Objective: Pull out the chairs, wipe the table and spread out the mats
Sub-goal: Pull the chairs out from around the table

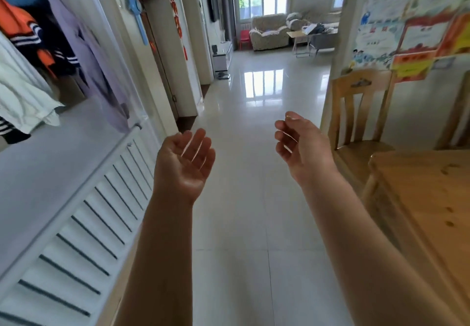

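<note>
Table (417,198) of knotty pale wood with a rounded corner, low at right, untouched. Left hand (184,163) and right hand (300,145) raised palm-up over glossy white floor tiles (244,224), fingers loosely curled, holding nothing. Slat-backed wooden chair (356,112) just beyond the table's far end, right of the right hand.

1. The place was a home: a tiled hallway (254,122) ran to a living room with a covered sofa (269,32).
2. A wooden dining table (427,198) and chair (361,112) stood at the right.
3. Laundry (23,71) hung at the left.
</note>
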A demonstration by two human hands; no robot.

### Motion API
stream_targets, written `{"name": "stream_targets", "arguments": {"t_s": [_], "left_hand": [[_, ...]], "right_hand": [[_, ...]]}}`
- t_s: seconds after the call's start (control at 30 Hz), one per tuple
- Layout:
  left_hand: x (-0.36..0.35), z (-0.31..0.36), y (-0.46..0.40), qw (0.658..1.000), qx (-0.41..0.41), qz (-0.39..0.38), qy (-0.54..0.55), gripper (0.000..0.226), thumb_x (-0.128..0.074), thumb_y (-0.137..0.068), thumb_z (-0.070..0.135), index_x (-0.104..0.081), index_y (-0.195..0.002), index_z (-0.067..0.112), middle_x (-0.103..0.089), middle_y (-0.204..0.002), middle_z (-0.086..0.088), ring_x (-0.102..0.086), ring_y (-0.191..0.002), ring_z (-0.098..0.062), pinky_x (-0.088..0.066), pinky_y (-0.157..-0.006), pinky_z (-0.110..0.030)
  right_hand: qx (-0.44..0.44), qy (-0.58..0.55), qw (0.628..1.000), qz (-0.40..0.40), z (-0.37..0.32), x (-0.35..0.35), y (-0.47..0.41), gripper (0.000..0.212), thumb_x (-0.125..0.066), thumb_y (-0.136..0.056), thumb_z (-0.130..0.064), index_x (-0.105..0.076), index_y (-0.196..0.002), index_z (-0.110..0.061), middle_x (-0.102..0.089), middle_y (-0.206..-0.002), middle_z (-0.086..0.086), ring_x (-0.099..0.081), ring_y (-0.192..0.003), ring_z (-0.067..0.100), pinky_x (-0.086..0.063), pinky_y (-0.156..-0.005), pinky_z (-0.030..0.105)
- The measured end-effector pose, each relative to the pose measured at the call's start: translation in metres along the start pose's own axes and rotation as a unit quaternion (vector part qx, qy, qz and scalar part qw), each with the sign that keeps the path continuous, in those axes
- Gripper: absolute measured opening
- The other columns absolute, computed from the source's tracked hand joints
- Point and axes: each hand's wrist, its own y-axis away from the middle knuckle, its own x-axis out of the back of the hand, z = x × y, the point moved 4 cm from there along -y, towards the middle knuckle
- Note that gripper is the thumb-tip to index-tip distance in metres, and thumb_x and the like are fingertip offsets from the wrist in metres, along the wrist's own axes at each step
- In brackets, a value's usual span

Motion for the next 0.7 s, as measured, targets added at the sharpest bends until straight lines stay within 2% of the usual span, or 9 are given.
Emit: {"name": "stream_targets", "arguments": {"t_s": [0.13, 0.27, 0.47, 0.7], "left_hand": [[-0.024, -0.011, -0.083, 0.999, 0.028, -0.016, -0.013, 0.034, -0.051, -0.095, 0.023, -0.058, -0.126, 0.012, -0.073, -0.114, -0.008, -0.07, -0.086, -0.021, -0.055, -0.076, -0.032], [-0.064, -0.021, -0.17, 0.998, 0.049, -0.032, -0.022, 0.027, -0.049, -0.095, 0.024, -0.058, -0.119, 0.015, -0.073, -0.112, -0.005, -0.069, -0.084, -0.02, -0.054, -0.082, -0.031], [-0.136, -0.035, -0.301, 0.995, 0.064, -0.071, -0.032, 0.03, -0.049, -0.096, 0.027, -0.058, -0.123, 0.017, -0.075, -0.105, -0.002, -0.072, -0.075, -0.017, -0.056, -0.075, -0.028], [-0.191, -0.059, -0.423, 0.992, 0.069, -0.099, -0.033, 0.027, -0.05, -0.096, 0.027, -0.061, -0.118, 0.016, -0.074, -0.109, -0.003, -0.071, -0.086, -0.019, -0.055, -0.077, -0.031]], "right_hand": [[0.023, 0.003, 0.999, 0.026, 0.002, 0.002, -0.076, 0.011, -0.056, -0.094, -0.014, -0.064, -0.101, -0.019, -0.069, -0.08, 0.001, -0.06, -0.065, 0.013, -0.046, -0.062, 0.026], [0.038, 0.014, 0.997, 0.068, -0.01, 0.012, -0.157, 0.014, -0.055, -0.095, -0.014, -0.065, -0.104, -0.019, -0.07, -0.082, 0.001, -0.062, -0.066, 0.012, -0.047, -0.062, 0.026], [0.064, 0.028, 0.992, 0.104, -0.038, 0.015, -0.285, 0.019, -0.054, -0.096, -0.013, -0.065, -0.11, -0.017, -0.071, -0.083, 0.0, -0.063, -0.069, 0.012, -0.048, -0.064, 0.026], [0.072, 0.03, 0.986, 0.146, -0.056, 0.021, -0.403, 0.014, -0.054, -0.096, -0.012, -0.065, -0.097, -0.02, -0.071, -0.082, 0.001, -0.063, -0.072, 0.013, -0.049, -0.071, 0.029]]}}
